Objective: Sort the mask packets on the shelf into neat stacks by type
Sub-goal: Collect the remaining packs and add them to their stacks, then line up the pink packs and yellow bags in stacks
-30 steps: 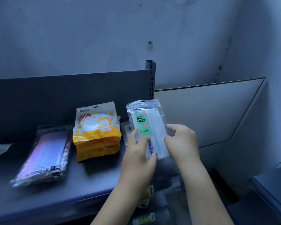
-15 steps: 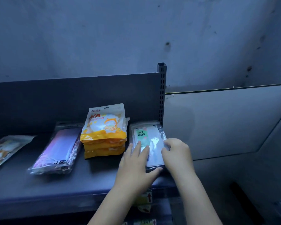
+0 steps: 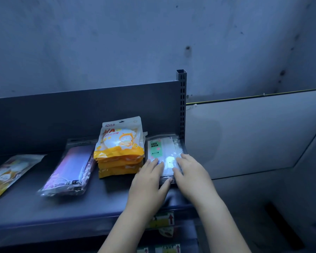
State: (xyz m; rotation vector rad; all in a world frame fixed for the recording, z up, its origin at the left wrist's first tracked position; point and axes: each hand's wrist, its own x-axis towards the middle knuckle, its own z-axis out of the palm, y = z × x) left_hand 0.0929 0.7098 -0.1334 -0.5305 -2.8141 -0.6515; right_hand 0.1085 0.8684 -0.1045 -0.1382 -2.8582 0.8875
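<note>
At the shelf's (image 3: 44, 212) right end, beside the orange stack (image 3: 119, 157), both palms press flat and open on the clear face-mask packet (image 3: 162, 152): left hand (image 3: 150, 181), right hand (image 3: 190, 172). I judge I'm squaring this pile; next, the loose orange packet (image 3: 5, 174) far left needs fetching.

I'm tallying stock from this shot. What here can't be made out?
- Clear FACE MASK stack: count hidden, head view, both hands cover its front.
- Loose orange packet: cut off by the left edge.
- Purple pack: small print too blurred to read.
- Lower shelf labels: partly behind the forearms.
</note>
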